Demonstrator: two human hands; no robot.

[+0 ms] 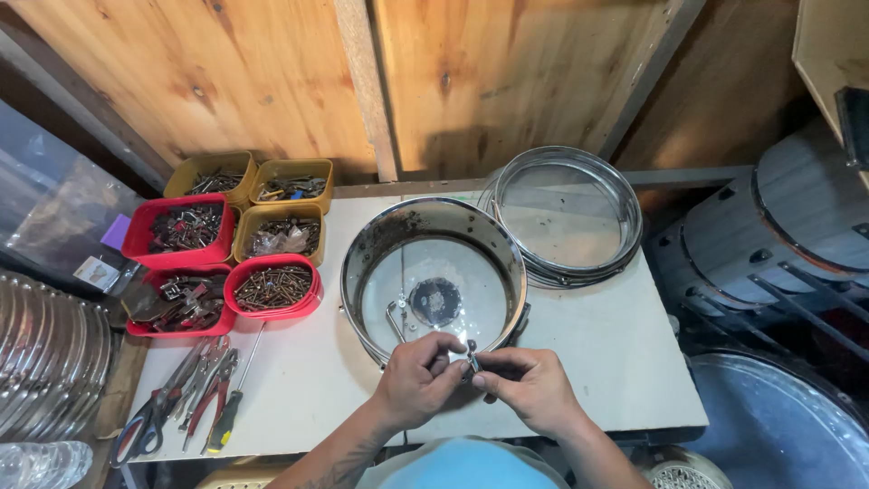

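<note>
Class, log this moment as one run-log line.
left hand: pinching small metal part | right hand: gripping same part | place: near rim of drum shell | beside: pliers

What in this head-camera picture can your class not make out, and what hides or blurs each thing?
- Small metal part, head view: too small and mostly covered by the fingertips of the left hand and right hand.
- Near rim of the drum shell: hidden behind both hands.
- Contents of the yellow trays: too small to sort.
- Scissors: handles partly cut off near the bottom edge.
</note>
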